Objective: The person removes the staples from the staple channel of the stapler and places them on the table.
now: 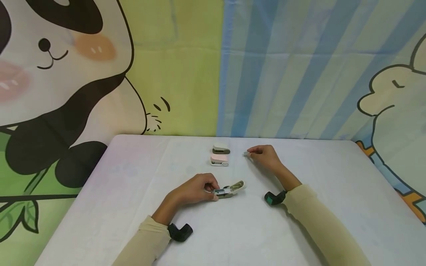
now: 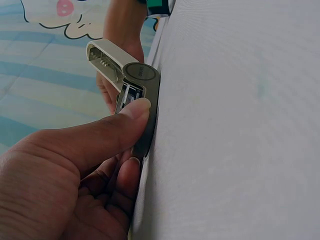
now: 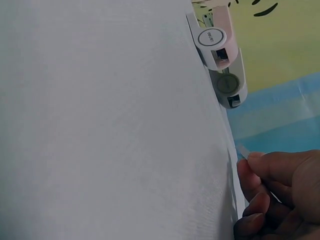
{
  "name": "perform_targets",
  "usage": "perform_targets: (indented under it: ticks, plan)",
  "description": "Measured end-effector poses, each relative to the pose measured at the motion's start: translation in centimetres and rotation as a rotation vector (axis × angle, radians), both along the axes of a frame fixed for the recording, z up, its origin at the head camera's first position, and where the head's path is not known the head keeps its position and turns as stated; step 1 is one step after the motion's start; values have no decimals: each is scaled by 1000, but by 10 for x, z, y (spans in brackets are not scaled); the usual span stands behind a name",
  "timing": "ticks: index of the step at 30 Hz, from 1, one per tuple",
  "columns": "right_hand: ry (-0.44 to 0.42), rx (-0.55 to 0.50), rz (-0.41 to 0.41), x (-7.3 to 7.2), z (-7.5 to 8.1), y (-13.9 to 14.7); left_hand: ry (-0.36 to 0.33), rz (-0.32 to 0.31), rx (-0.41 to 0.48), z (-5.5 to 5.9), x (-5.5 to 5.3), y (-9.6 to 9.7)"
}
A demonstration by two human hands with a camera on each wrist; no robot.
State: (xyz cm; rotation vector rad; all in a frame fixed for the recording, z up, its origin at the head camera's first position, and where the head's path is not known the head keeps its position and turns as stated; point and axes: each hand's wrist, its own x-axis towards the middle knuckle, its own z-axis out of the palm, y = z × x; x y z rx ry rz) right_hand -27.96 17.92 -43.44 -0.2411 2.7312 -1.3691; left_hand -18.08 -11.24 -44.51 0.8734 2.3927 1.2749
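My left hand (image 1: 197,187) grips a grey-green and cream stapler (image 1: 237,187) low over the white table, its top arm swung up and its staple channel bare. In the left wrist view, the thumb presses along the side of the stapler (image 2: 141,75) near the open channel. Farther back on the right, my right hand (image 1: 266,157) pinches a small silvery strip of staples (image 1: 246,153) between thumb and fingertips. The right wrist view shows the tip of that strip (image 3: 243,151) poking out past the thumb; the rest is hidden by the fingers.
A pink and white stapler (image 1: 219,160) and a grey and cream stapler (image 1: 221,149) lie one behind the other near the back of the white table (image 1: 186,155). A patterned cloth (image 1: 283,74) hangs behind the table's back edge.
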Motion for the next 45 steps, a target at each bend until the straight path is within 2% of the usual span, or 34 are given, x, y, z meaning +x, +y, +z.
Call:
perform_targets:
  ticks: [4, 9, 22, 27, 31, 34, 38, 45]
  plan:
    - [4, 20, 21, -8, -1, -2, 1, 5, -2, 0, 0, 0]
    - [16, 93, 43, -12, 1, -3, -10, 6, 3, 0, 0, 1]
    - [51, 221, 99, -11, 9, -5, -11, 16, 1, -1, -2, -1]
    - [115, 277, 132, 2, 15, -3, 0, -1, -2, 0, -2, 1]
    - [182, 238, 206, 20, 26, -5, -9, -1, -6, 0, -3, 3]
    - [233, 180, 287, 36, 36, -10, -12, 6, -11, 0, -3, 3]
    - [259, 96, 398, 54, 44, -13, -5, 8, -10, 1, -4, 3]
    - [248, 39, 640, 75, 42, -11, -8, 9, -6, 1, -3, 1]
